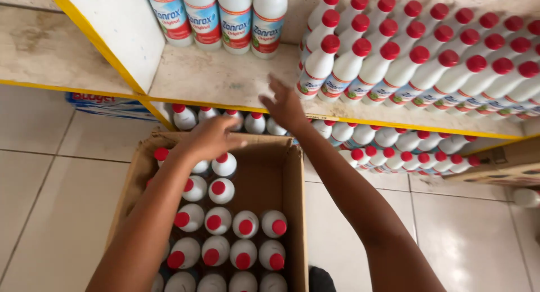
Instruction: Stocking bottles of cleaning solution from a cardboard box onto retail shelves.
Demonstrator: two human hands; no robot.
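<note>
Our left hand hovers over the cardboard box, its grip loose and empty above the red-capped white bottles standing upright inside. Beyond the box, our right hand reaches open-fingered, holding nothing, toward the shelf, where matching bottles stand in tight rows to save room.

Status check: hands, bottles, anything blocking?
Left hand open over carton of red-capped bottles. Right hand open, empty, at shelf edge. Nothing blocking.
</note>
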